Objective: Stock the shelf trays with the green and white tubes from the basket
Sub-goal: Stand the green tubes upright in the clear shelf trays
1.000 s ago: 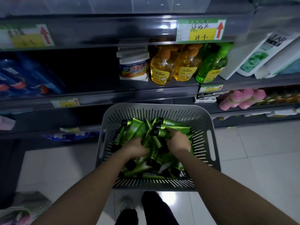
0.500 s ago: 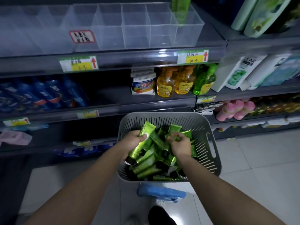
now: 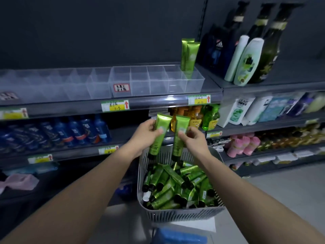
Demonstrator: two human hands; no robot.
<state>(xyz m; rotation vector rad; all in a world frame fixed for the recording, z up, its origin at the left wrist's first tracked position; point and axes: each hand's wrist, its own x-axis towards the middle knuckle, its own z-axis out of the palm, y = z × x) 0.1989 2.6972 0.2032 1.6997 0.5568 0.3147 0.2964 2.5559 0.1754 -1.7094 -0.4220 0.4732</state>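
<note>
Tubes [image 3: 173, 174] in basket [image 3: 184, 214] beside dim shelves [image 3: 158, 103]

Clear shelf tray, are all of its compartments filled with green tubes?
No, only the far-right compartment of the clear shelf tray holds standing green tubes; the other compartments show none.

Dim aisle, dark grey shelving [image 3: 299, 74] against a dark back panel [image 3: 88, 32], pale floor [image 3: 290, 191] at right

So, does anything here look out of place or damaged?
Nothing looks spilled or damaged. In the basket the tubes lie jumbled, and one white end by its left wall differs from the black caps. The left hand and right hand grip two more tubes.
</note>
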